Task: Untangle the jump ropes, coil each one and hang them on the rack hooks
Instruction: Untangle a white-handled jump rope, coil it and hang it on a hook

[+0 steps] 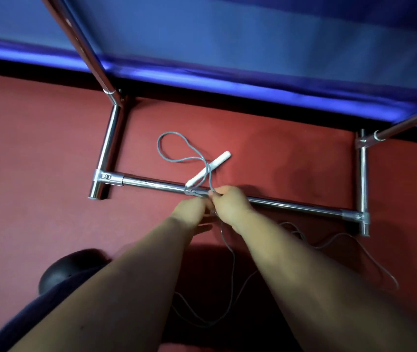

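Observation:
A thin grey jump rope (174, 146) lies looped on the red carpet beyond the chrome rack's bottom bar (291, 205). Its white handle (208, 171) rests slanted across the bar. The rope is wound around the bar at the middle. My left hand (192, 209) and my right hand (230, 201) meet there, both pinching the rope at the bar. More grey rope (230, 288) trails back between my forearms and curls on the floor at right (370, 255). No hooks are in view.
The rack's chrome legs (109, 146) (362, 179) stand on the red carpet, with slanted poles rising at upper left and right. A blue wall (253, 47) with a dark base runs behind. My dark shoe (70, 270) is at lower left.

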A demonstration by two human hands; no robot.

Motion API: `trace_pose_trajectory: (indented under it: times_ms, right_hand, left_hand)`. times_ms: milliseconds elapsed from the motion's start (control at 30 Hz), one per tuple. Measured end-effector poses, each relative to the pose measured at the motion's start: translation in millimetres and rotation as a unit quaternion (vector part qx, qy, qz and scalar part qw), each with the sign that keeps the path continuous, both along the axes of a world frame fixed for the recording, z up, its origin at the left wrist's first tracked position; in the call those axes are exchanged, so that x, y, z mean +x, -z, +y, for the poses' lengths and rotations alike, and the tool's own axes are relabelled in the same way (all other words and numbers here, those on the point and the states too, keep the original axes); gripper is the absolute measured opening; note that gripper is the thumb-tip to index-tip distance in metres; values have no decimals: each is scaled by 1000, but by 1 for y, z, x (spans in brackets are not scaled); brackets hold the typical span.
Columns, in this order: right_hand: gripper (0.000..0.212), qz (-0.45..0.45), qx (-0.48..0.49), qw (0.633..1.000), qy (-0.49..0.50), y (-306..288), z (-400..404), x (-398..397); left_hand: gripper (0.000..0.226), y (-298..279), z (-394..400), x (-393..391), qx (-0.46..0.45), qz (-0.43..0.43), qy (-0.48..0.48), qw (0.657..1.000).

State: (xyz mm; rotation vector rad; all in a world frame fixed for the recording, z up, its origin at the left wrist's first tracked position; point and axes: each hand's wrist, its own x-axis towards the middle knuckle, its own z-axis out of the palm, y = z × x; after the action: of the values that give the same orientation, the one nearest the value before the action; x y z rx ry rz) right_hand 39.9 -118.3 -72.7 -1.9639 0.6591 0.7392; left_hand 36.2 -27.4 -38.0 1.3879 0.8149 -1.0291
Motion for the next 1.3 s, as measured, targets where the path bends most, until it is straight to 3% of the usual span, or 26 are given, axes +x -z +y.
trace_pose_trajectory:
  times_ms: [67,200,367,433,533,700,800,933,1000,1067,1167,1267,1300]
  right_hand:
    - [24,-21,-15,999,-30,-23,-5,2]
    - [23,-90,-9,996,3,-88,-23,4]
    - [22,-201,23,978,60,-204,-51,-17]
    - [22,-239,52,967,77,-256,-54,-37]
    - [22,-273,110,950,108,-322,-46,-82]
    - [24,-314,216,909,168,-410,-28,-185]
    - [24,-341,253,886,184,-448,-19,-238]
    - [24,-367,295,863,185,-486,-1,-291]
    - [27,-393,289,852,191,-502,1,-311]
    - [27,-412,266,847,208,-515,0,-328]
    - [27,-417,248,840,244,-530,-4,-347]
    - [17,-402,204,854,260,-547,-6,-360]
    - [23,-403,187,858,258,-555,-5,-366]
  left_hand:
    - [23,-22,-1,5,-5,-14,43,999]
    - [21,-86,-14,14,2,-64,88,994]
    - [14,-159,-17,-15,116,-221,151,957]
    - [30,-194,-9,-38,144,-259,163,941]
    - [48,-257,3,-79,117,-322,127,931]
    - [46,-350,18,-161,-20,-463,-9,886]
    - [44,-382,19,-211,-48,-503,-3,863]
    - [12,-421,35,-258,-35,-555,18,831]
    - [16,-441,46,-278,-20,-591,35,806]
    - [22,-458,58,-300,-28,-589,59,806]
    - [27,-478,77,-329,-92,-543,35,834]
    - [24,-500,86,-349,-139,-513,2,847]
    - [24,-506,85,-354,-139,-515,6,846]
